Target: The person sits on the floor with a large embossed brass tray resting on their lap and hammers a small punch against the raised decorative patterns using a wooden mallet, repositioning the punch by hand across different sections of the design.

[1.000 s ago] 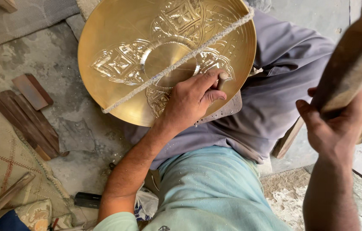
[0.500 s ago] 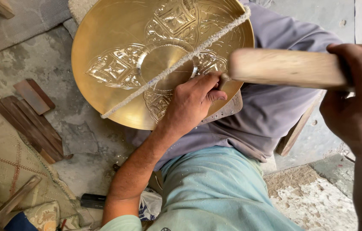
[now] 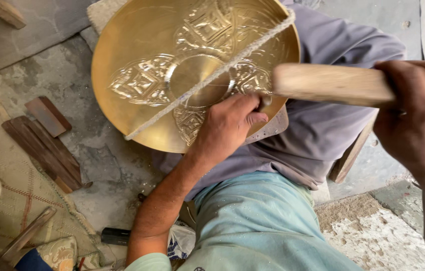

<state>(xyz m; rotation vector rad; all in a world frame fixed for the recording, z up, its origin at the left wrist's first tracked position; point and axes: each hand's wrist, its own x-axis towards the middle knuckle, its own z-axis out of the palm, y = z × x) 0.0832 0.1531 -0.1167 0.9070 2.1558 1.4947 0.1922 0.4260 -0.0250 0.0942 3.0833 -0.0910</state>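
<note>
Head view: left hand (image 3: 230, 125) curled tight, pinching a small metal punch (image 3: 264, 102) against the lower right part of the brass dish (image 3: 137, 55). Only the punch's top shows past the fingers. Right hand (image 3: 415, 120) closed around the handle end of a wooden mallet (image 3: 330, 84); mallet lies level, its blunt end just beside the punch top, touching or nearly so, cannot tell which.

Change since a second ago: the mallet was raised high at the right, tilted up and well apart from the dish; half a second ago it had swung down to level near the left hand; now it sits right at the punch. Left hand has kept its spot on the dish. Dish and the cord (image 3: 212, 75) stretched across it look unmoved. Reads as the striking end of a swing, so embossing of the pattern is underway at the lower right section.

Dish rests tilted on the person's lap, over grey trousers (image 3: 323, 135), above the stone floor (image 3: 46, 45). Dark wooden strips (image 3: 41, 145) lie on the floor near its left edge, well apart from both hands.
</note>
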